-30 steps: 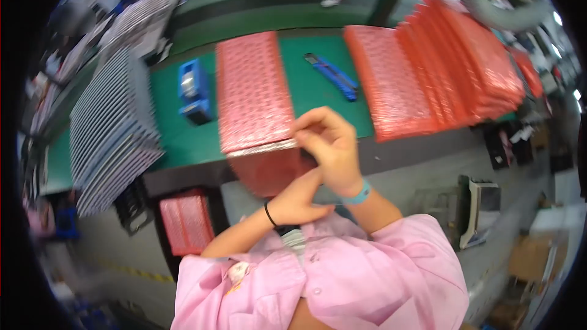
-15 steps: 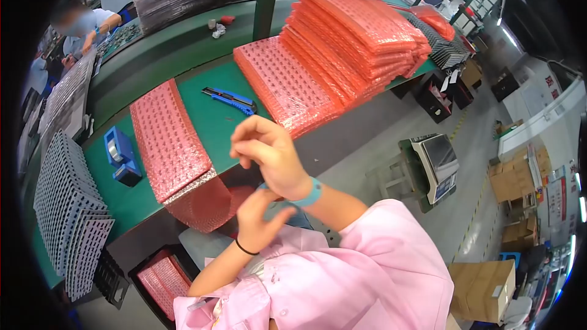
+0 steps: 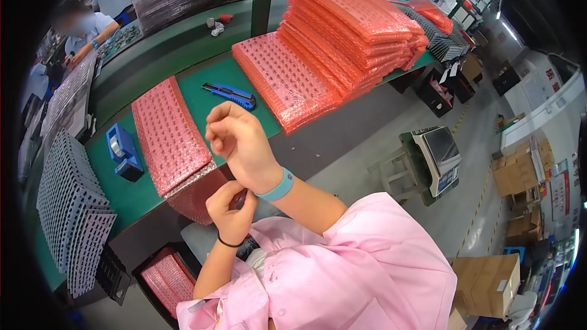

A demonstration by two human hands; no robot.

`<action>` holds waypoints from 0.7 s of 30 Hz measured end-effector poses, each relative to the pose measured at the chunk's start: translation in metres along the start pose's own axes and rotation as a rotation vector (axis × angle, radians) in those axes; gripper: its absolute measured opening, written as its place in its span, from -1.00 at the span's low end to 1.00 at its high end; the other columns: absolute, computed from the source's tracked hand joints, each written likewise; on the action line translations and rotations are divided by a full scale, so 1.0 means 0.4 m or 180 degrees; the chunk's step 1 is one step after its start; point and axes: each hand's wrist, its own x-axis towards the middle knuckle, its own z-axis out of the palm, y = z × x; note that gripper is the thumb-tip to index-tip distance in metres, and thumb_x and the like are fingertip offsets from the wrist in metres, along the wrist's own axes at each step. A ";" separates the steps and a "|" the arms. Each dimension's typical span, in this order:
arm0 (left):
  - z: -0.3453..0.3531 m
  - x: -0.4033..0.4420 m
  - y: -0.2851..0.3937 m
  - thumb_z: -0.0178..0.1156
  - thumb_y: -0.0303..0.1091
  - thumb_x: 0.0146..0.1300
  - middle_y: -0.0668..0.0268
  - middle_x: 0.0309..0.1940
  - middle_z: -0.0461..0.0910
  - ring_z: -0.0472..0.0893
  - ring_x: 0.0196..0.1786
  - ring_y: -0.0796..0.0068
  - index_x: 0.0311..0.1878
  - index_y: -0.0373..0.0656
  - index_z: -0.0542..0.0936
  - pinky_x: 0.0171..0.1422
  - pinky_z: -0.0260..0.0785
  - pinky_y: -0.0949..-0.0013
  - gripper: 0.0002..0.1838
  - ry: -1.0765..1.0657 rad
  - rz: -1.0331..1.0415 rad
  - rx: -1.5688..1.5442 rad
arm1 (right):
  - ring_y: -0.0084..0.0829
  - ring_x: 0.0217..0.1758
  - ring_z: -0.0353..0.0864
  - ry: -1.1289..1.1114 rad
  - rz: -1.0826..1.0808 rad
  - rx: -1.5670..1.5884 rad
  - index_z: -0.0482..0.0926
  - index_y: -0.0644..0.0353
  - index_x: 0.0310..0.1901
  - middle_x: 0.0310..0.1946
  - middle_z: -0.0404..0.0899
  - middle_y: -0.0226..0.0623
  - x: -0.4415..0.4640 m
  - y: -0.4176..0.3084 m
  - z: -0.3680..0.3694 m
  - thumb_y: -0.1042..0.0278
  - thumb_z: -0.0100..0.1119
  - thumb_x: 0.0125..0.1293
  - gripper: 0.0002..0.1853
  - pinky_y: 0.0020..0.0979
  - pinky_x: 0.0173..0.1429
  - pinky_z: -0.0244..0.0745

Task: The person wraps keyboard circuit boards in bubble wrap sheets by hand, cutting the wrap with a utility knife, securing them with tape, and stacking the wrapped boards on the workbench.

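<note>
My right hand (image 3: 239,150) is raised in front of the bench edge, its fingers loosely curled and apart with nothing visible in them. A teal wristband (image 3: 279,187) circles that wrist. Just below it, my left hand (image 3: 231,215) has thumb and fingers pinched together close to the wristband; a small dark spot shows between them, too unclear to name. A black band (image 3: 228,244) is on the left wrist. Behind the hands, a red bubble-wrap pouch (image 3: 168,137) lies on the green bench, its open end hanging over the edge. A blue utility knife (image 3: 231,96) lies beyond my right hand.
A blue tape dispenser (image 3: 123,151) and stacked grey perforated trays (image 3: 70,198) stand at left. Piled red bubble-wrap pouches (image 3: 354,43) fill the bench's right part. Below is a black bin (image 3: 147,263) with more pouches. A scale (image 3: 439,162) stands right. Co-workers (image 3: 92,27) sit at far left.
Both hands have shifted left in view. My left hand, its fingers spread before, is now pinched near the right wrist. The pouches, knife and tape dispenser stay put.
</note>
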 end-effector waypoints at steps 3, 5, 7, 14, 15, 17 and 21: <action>0.002 -0.011 0.015 0.24 -0.71 0.00 0.30 -0.51 0.62 0.46 -0.50 0.58 -0.27 -0.36 0.65 -0.38 0.33 0.56 -0.82 0.0336 -0.0321 -0.0483 | -0.53 -0.50 0.45 -0.0195 -0.0639 -0.1538 0.55 0.20 -0.20 -0.42 0.54 -0.32 -0.010 -0.002 0.022 0.63 0.05 0.21 -0.83 -0.57 -0.37 0.36; 0.002 -0.005 0.041 0.25 -0.71 0.00 0.31 -0.51 0.63 0.46 -0.50 0.58 -0.28 -0.36 0.65 -0.37 0.33 0.57 -0.82 0.0422 -0.0439 -0.0630 | -0.53 -0.50 0.44 -0.0341 -0.1249 -0.2281 0.55 0.21 -0.21 -0.42 0.55 -0.33 0.003 0.001 0.017 0.64 0.07 0.20 -0.84 -0.56 -0.37 0.36; 0.000 0.005 0.071 0.26 -0.70 0.01 0.32 -0.50 0.63 0.46 -0.49 0.59 -0.29 -0.35 0.65 -0.36 0.34 0.58 -0.84 0.0621 -0.0684 -0.0916 | -0.53 -0.51 0.43 -0.0652 -0.2457 -0.3756 0.56 0.22 -0.22 -0.41 0.57 -0.35 0.024 0.000 0.009 0.65 0.11 0.16 -0.84 -0.54 -0.38 0.36; 0.022 0.028 0.017 0.32 -0.65 0.01 0.36 -0.50 0.63 0.43 -0.47 0.64 -0.29 -0.32 0.65 -0.36 0.33 0.58 -0.85 0.0785 -0.0293 -0.0480 | -0.54 -0.52 0.42 -0.0406 -0.2459 -0.3805 0.60 0.27 -0.28 -0.42 0.62 -0.38 0.019 0.005 0.028 0.66 0.19 0.08 -0.84 -0.52 -0.38 0.38; 0.023 0.026 0.017 0.34 -0.62 0.00 0.36 -0.50 0.63 0.43 -0.47 0.65 -0.29 -0.31 0.66 -0.36 0.32 0.58 -0.84 0.0824 -0.0465 -0.0482 | -0.54 -0.52 0.42 -0.0414 -0.2264 -0.3579 0.62 0.28 -0.29 -0.44 0.63 -0.37 0.008 -0.001 0.044 0.66 0.19 0.07 -0.85 -0.52 -0.37 0.40; 0.018 0.016 0.028 0.36 -0.59 0.00 0.35 -0.50 0.63 0.43 -0.47 0.64 -0.25 -0.30 0.68 -0.37 0.31 0.58 -0.81 0.0698 -0.0637 -0.0642 | -0.54 -0.49 0.46 -0.0569 -0.2160 -0.3637 0.64 0.29 -0.27 -0.45 0.63 -0.36 -0.015 -0.009 0.061 0.66 0.20 0.07 -0.83 -0.55 -0.33 0.44; -0.015 -0.003 0.004 0.35 -0.57 0.00 0.32 -0.40 0.68 0.48 -0.46 0.58 -0.18 -0.29 0.69 -0.33 0.36 0.53 -0.76 0.0353 -0.0553 -0.0482 | -0.56 -0.38 0.52 -0.0901 -0.1236 -0.3488 0.63 0.31 -0.19 -0.37 0.64 -0.36 -0.040 -0.035 0.035 0.62 0.18 0.17 -0.84 -0.56 -0.24 0.47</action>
